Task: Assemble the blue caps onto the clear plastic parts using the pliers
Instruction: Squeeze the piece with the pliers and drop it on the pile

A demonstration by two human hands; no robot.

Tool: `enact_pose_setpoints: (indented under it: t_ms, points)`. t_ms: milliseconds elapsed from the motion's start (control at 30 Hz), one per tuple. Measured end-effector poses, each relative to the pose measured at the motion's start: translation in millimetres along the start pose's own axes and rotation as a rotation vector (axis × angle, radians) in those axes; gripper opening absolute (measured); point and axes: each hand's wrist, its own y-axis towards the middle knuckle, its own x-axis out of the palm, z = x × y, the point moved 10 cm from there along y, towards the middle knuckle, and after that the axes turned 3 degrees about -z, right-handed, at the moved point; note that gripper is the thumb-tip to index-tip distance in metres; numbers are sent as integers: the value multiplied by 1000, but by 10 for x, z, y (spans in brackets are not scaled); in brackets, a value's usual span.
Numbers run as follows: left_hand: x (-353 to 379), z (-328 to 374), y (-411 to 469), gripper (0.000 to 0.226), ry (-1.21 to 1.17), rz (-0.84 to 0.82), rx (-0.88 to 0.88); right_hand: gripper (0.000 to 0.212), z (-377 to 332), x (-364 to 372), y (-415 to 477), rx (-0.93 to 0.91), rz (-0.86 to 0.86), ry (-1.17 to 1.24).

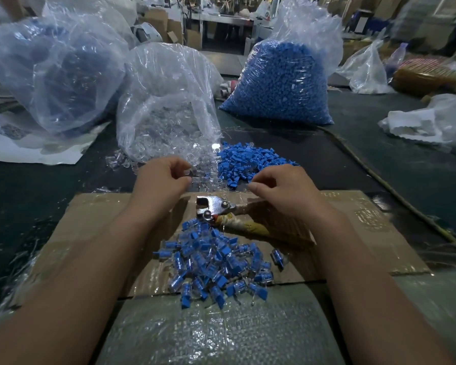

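Observation:
My left hand (162,180) pinches a clear plastic part (187,173) just in front of the loose clear parts (208,168) spilling from an open bag (166,101). My right hand (277,188) hovers with curled fingers at the near edge of a loose pile of blue caps (248,162); I cannot tell whether it holds one. The pliers (216,208) lie on the cardboard sheet (353,219) between my hands, with their wrapped handle pointing right. A heap of assembled blue-and-clear pieces (216,262) lies nearer to me.
A large bag full of blue caps (282,80) stands at the back right. Another big clear bag (50,69) sits at the back left, over a white paper sheet (32,143). Crumpled white plastic (427,122) lies far right. A rope (379,177) runs along the dark table.

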Motion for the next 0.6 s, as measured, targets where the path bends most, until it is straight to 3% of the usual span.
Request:
enact_pose_setpoints:
  t_ms: [167, 300, 500, 600]
  points:
    - [222, 97, 151, 37, 159, -138, 28, 20, 114, -150, -4, 80, 158, -8]
    - [371, 71, 185, 32, 286, -213, -2, 19, 169, -172, -12, 122, 177, -15]
    - [282, 44, 176, 20, 320, -90, -40, 20, 212, -168, -16, 153, 168, -25]
    - [62, 82, 115, 18, 166, 39, -41, 20, 213, -184, -21, 155, 177, -24]
